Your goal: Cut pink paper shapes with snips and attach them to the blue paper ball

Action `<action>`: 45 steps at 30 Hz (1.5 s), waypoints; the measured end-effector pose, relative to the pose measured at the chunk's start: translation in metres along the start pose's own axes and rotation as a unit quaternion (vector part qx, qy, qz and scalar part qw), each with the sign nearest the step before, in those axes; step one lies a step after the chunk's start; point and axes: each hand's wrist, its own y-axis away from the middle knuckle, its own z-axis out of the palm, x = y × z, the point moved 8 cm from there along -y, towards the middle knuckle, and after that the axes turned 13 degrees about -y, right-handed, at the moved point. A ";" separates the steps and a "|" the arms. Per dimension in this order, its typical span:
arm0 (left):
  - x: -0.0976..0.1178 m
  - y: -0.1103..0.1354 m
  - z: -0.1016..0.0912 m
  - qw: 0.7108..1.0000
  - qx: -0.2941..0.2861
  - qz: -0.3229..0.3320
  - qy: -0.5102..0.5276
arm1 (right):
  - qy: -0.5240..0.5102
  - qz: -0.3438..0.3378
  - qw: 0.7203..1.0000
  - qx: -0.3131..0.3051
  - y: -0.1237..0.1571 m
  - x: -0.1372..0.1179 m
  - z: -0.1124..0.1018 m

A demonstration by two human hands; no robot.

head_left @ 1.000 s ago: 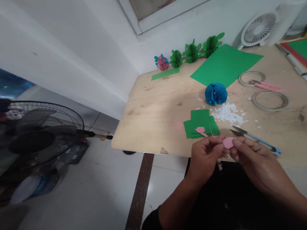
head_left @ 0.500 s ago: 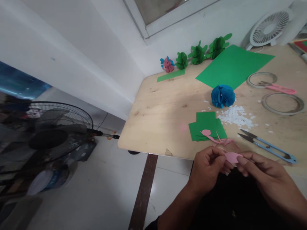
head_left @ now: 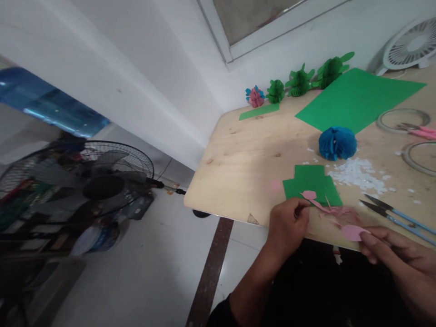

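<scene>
Between the thumb and fingers of my right hand (head_left: pixel 391 245) is a pink paper oval (head_left: pixel 353 232), held out over the table's front edge. My left hand (head_left: pixel 288 225) has its fingers curled together at the near edge of the stacked green paper pieces (head_left: pixel 309 179); whatever is in them, if anything, is hidden. Pink paper scraps (head_left: pixel 337 210) lie between the two hands, partly on the green stack. Left of that stack a pale pink paper piece (head_left: pixel 275 185) rests flat. Behind it sits a blue honeycomb paper ball (head_left: pixel 337 143).
White paper bits (head_left: pixel 361 175) are scattered beside blue-handled thread snips (head_left: pixel 398 215). Tape rolls (head_left: pixel 384 120) and pink-handled scissors (head_left: pixel 422 131) lie at the right. A large green sheet (head_left: pixel 361 97), paper figures (head_left: pixel 299 81) and a white fan (head_left: pixel 413 45) stand along the wall.
My left hand has let go of the pink oval and moved left towards the green stack. The right hand keeps the oval. The view has swung to the left.
</scene>
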 end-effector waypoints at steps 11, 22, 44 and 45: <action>0.015 -0.046 0.014 0.965 -0.053 0.139 -0.216 | -0.001 -0.039 0.999 -0.006 0.004 -0.029 0.013; 0.013 -0.059 0.025 0.948 -0.098 0.112 -0.282 | -0.010 -0.051 0.999 -0.016 0.005 -0.029 0.012; -0.028 -0.060 -0.040 0.985 -0.057 0.031 -0.162 | -0.011 -0.047 0.998 -0.025 0.003 -0.015 0.009; -0.034 -0.060 -0.047 0.984 -0.053 0.025 -0.171 | -0.007 -0.050 0.998 -0.025 0.002 -0.014 0.008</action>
